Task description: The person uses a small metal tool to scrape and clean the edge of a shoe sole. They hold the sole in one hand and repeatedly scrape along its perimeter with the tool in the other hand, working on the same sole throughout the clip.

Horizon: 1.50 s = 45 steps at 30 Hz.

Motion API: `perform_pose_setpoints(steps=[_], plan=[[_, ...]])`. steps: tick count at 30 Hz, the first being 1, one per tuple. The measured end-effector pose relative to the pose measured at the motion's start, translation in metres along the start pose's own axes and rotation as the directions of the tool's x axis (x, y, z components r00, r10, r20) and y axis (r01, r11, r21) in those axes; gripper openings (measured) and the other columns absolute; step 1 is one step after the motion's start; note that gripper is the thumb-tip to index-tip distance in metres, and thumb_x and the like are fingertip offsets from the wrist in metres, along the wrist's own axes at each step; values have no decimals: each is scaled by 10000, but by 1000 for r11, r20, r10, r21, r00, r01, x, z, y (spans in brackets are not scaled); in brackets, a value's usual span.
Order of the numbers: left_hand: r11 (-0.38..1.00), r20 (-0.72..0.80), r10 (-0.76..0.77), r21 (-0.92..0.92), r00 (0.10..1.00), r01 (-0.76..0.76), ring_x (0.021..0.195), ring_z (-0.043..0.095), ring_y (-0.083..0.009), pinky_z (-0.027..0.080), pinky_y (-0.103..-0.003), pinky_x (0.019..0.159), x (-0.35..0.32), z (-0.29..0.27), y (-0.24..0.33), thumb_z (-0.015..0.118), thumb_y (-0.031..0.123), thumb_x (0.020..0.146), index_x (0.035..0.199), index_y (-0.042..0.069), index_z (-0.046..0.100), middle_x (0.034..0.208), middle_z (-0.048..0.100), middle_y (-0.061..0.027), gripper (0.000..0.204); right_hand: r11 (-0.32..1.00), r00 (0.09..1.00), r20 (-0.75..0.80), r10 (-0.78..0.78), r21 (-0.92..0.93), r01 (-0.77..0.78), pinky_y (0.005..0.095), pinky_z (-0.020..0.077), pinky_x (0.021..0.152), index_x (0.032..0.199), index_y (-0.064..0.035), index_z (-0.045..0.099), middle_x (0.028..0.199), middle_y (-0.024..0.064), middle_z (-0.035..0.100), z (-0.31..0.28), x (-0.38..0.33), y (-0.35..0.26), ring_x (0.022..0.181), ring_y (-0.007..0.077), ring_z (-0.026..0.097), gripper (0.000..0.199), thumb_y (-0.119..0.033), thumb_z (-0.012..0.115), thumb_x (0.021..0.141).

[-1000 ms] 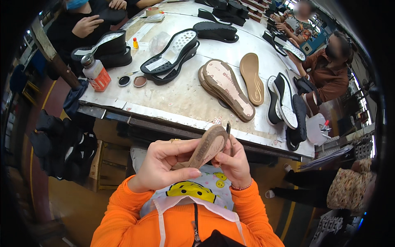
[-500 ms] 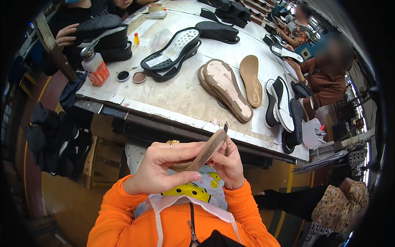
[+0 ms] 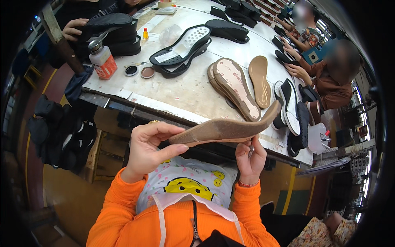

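A brown shoe sole is held up on its side in front of me, its curved edge toward me and one end rising at the right. My left hand pinches its left end between thumb and fingers. Beneath the right part of the sole, my right hand is closed around a thin metal tool, mostly hidden by the fingers. Those fingertips are at the sole's lower edge; whether they press on it I cannot tell. Beyond, on the table, lie brown soles with pale tops and a tan insole.
The worktable has its near edge just past my hands. A bottle with an orange label, a small pot of brown paste, black soles and white-topped soles stand on it. Co-workers sit at the right and far left.
The sole has swung from a steep, end-on slant to a broad sideways position, higher and farther right. My right hand has moved right and slightly down; my left hand has moved left and up.
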<state>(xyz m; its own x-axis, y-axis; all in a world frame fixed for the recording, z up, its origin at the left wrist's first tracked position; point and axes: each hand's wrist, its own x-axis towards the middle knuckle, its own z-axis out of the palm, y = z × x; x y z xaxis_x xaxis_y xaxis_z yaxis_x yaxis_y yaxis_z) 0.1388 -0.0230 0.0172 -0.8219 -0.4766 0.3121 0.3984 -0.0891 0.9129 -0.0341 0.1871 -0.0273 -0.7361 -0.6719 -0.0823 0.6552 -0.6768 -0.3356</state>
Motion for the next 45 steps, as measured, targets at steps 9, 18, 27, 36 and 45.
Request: perform_pose_setpoints(steps=[9, 18, 27, 36, 45], plan=[[974, -103, 227, 10, 968, -227, 801, 657, -131, 523, -227, 702, 6, 13, 22, 757, -86, 683, 1318, -45, 404, 877, 682, -137, 728, 844, 946, 29, -323, -443, 302, 205, 473, 572, 927, -87, 470, 1235, 209, 536, 17, -2, -17, 682, 84, 539, 168, 42, 553, 858], [971, 89, 114, 202, 989, -130, 741, 664, -117, 508, -198, 646, 0, 29, 22, 791, -47, 669, 1364, -39, 336, 782, 700, -121, 831, 653, 931, 365, -19, -700, 288, 218, 483, 611, 828, -67, 413, 1139, 276, 571, 58, -27, 25, 699, 108, 571, 369, 108, 711, 699], [982, 74, 118, 136, 990, -127, 729, 663, -82, 466, -161, 624, -3, 39, 17, 808, 18, 681, 1371, -41, 352, 746, 704, -98, 829, 591, 921, 374, 112, -770, 241, 238, 508, 713, 839, -46, 423, 1043, 225, 614, 66, -31, 41, 789, 92, 591, 341, 89, 719, 737], [962, 85, 168, 202, 982, -182, 776, 698, -145, 520, -201, 647, 2, 47, 17, 807, 21, 666, 1334, -67, 392, 1102, 654, -145, 791, 734, 938, 333, 98, -661, 158, 292, 516, 825, 832, -36, 411, 1054, 218, 606, 59, -32, 41, 954, 173, 617, 310, 104, 680, 766], [964, 137, 139, 206, 981, -166, 778, 690, -144, 526, -208, 687, 4, 47, 16, 816, 18, 658, 1267, -69, 466, 1069, 631, -140, 708, 736, 938, 347, 3, -635, 233, 270, 510, 804, 827, -34, 413, 1025, 195, 610, 56, -34, 41, 925, 151, 615, 318, 87, 698, 754]])
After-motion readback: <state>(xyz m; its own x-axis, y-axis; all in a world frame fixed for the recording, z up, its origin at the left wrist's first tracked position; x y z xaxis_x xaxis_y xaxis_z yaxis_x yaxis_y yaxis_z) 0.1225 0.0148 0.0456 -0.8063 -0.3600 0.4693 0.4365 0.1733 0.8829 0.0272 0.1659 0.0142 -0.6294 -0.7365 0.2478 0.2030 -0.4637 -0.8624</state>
